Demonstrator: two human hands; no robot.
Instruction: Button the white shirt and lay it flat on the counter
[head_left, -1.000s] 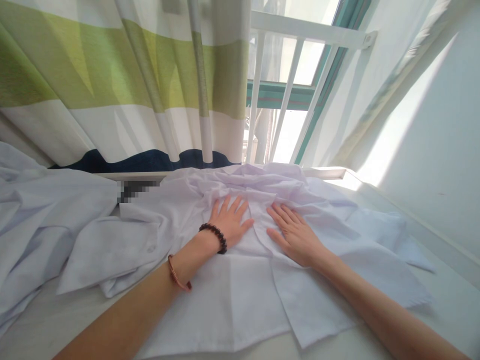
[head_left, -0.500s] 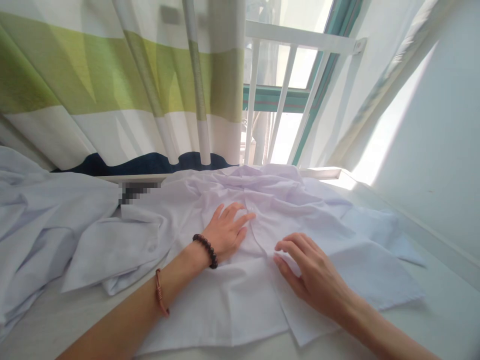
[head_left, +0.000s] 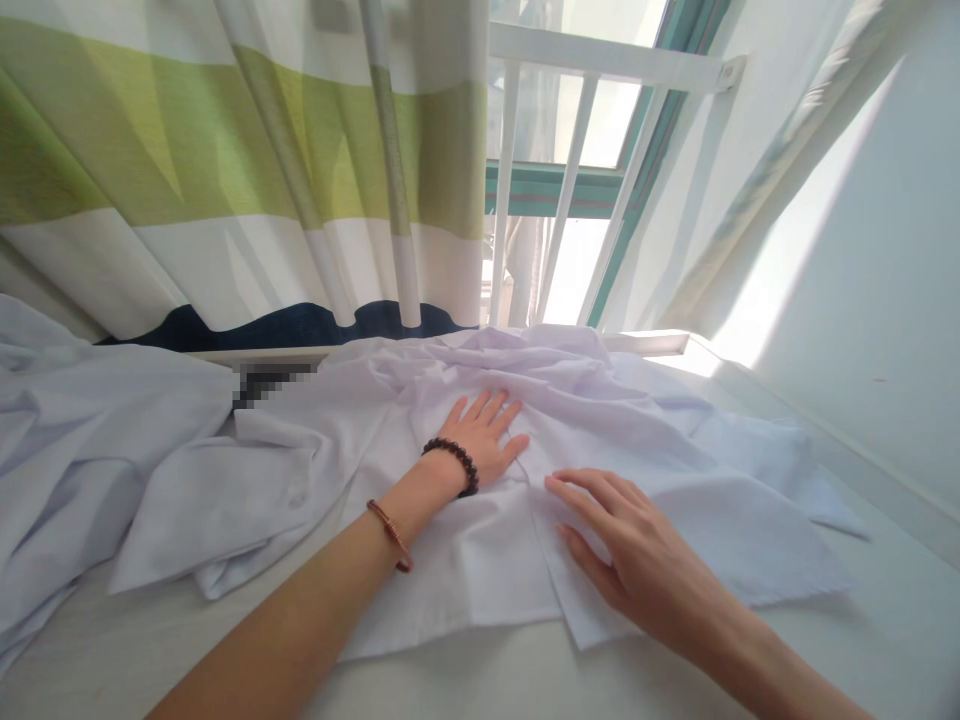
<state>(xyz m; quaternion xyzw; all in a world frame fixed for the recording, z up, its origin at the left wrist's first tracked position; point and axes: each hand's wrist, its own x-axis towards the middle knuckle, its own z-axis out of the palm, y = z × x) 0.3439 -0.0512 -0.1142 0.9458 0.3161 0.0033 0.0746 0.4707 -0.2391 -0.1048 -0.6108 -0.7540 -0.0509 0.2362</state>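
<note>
A white button shirt (head_left: 465,540) lies spread front-up on a white table (head_left: 480,680). My left hand (head_left: 486,438) presses flat on its chest, fingers apart, with a dark bead bracelet at the wrist and a copper bangle on the forearm. My right hand (head_left: 626,555) rests lower on the shirt's right front panel, fingers spread and slightly curved, touching the cloth near the placket edge. Neither hand grips anything.
More white cloth (head_left: 82,440) is heaped at the left, its edge overlapping the shirt's sleeve. A green, white and navy striped curtain (head_left: 247,170) hangs behind. White window bars (head_left: 562,200) stand at the back, and a white wall (head_left: 862,300) runs along the right.
My left hand has slid up and right on the shirt's chest and flattened. The right hand drew back toward me over the last second. The shirt's hem has shifted farther from the table's near edge.
</note>
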